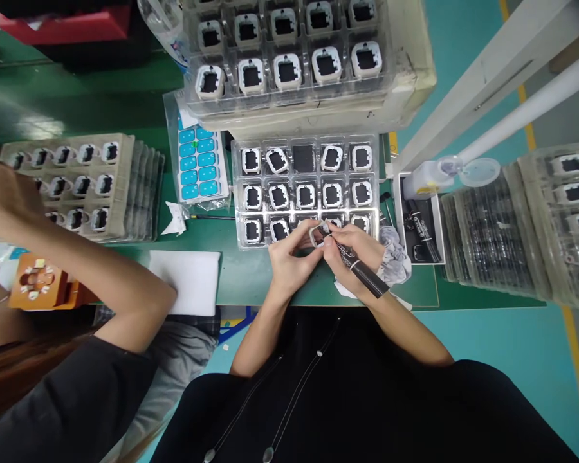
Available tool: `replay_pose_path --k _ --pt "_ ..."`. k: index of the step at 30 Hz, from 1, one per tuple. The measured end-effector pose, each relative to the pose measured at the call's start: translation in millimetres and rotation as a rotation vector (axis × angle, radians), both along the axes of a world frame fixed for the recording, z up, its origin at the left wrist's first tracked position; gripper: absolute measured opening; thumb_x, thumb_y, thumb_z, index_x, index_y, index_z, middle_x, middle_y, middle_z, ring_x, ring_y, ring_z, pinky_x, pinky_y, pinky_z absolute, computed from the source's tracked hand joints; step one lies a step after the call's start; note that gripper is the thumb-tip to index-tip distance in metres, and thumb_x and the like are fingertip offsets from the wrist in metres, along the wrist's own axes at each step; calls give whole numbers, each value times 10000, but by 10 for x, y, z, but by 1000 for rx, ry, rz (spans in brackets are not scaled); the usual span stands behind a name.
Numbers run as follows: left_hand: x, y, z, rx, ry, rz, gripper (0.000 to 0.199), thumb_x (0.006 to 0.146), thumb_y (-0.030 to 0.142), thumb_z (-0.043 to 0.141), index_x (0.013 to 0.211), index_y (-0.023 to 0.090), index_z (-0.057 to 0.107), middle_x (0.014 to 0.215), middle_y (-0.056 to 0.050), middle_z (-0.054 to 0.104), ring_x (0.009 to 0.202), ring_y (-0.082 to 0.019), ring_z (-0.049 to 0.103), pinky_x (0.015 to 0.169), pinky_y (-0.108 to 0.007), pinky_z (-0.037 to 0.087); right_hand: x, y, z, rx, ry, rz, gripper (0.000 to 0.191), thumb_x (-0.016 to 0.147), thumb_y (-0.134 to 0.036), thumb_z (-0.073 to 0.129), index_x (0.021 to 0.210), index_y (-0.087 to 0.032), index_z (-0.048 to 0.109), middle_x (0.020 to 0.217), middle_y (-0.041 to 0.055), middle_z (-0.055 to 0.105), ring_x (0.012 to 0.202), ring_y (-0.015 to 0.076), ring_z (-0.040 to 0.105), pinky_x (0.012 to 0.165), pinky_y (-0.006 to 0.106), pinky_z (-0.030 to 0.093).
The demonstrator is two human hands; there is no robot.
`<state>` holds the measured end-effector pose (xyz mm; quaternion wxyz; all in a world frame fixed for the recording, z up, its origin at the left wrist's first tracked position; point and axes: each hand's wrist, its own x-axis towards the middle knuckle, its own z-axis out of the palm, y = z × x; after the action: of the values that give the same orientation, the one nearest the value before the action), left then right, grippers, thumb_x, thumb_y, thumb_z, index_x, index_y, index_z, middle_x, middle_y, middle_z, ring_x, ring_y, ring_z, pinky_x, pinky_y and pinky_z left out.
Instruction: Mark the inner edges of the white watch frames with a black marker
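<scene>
My left hand (292,258) pinches a small white square frame (318,234) between thumb and fingers, over the front edge of a clear compartment tray (238,212). My right hand (350,253) grips a black marker pen (367,275), its rear end slanting down to the right and its front end at the frame. Whether the tip touches the frame is too small to tell. Similar white frames with dark centres fill most tray compartments; one compartment (303,158) in the back row shows none. My hands partly hide the front row.
Behind stands a taller tray stack (289,103). A white box with markers (442,241) and more stacked trays (492,225) lie right. Left are blue stickers (197,164), a white pad (186,280), another tray stack (125,193) and a co-worker's arm (87,257).
</scene>
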<state>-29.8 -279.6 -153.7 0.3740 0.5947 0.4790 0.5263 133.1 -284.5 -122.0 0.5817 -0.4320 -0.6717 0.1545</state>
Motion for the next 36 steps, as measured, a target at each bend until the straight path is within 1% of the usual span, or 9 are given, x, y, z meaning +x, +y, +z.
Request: replay_pose_path --k 4,8,13,16,20,24,28,33,36 --pt "1 -12 4 37 8 4 297 1026 269 861 1320 231 885 1071 -11 914 898 -172 882 950 -314 794 -19 23 10 50 -24 10 225 1022 -73 796 1079 -284 743 883 -30 810 837 209 863 937 431 830" --pt "6 -10 13 55 10 11 273 1029 280 873 1296 226 891 1062 -14 914 880 -170 879 932 -317 796 -33 27 -5 66 -39 -13 190 1044 -98 782 1057 -282 735 847 -38 782 783 193 834 943 437 838" --pt "-6 11 -6 1 -43 -15 393 993 388 944 1340 216 870 1059 -34 923 901 -199 906 902 -336 809 -24 -11 -33 13 -7 -34 130 1063 -163 789 1092 -280 741 926 3 839 927 246 909 864 424 830" --pt "-16 16 -13 -33 -68 -28 509 949 464 1005 1362 207 855 1074 -52 934 914 -215 920 896 -338 814 -27 -20 -49 38 48 -41 156 1055 -160 792 1139 -282 744 951 14 862 1006 285 938 833 418 821" --pt "-15 10 -8 -46 -77 -21 573 913 513 1041 1355 205 846 1032 -48 930 886 -208 920 864 -309 808 -21 -35 -82 53 78 -50 123 1082 -194 776 1151 -285 729 969 21 881 1022 285 948 799 396 815" --pt "-11 7 0 -43 -84 -38 581 901 513 1054 1346 206 842 1013 -44 928 889 -212 926 855 -300 802 9 -74 -127 -45 138 -17 80 1118 -264 753 1167 -295 698 875 0 856 1084 302 948 869 447 829" --pt "-14 12 12 -41 -101 -60 588 888 488 1067 1350 206 836 1019 -48 930 900 -212 927 858 -291 792 21 -86 -138 -58 195 11 102 1112 -258 760 1173 -294 685 876 0 851 1063 299 949 850 428 822" --pt "-34 20 36 -57 -65 -95 568 920 496 1038 1365 207 834 1039 -57 921 895 -196 898 861 -298 771 1 -43 -158 80 158 -19 182 1070 -183 781 1208 -289 725 891 7 854 1011 307 943 822 441 824" --pt "-88 82 95 -79 -27 -153 590 912 520 1040 1381 217 848 1016 -51 901 829 -175 839 776 -284 731 15 -9 -201 250 105 -89 246 1030 -200 841 1240 -294 752 884 -5 847 835 288 904 833 507 841"
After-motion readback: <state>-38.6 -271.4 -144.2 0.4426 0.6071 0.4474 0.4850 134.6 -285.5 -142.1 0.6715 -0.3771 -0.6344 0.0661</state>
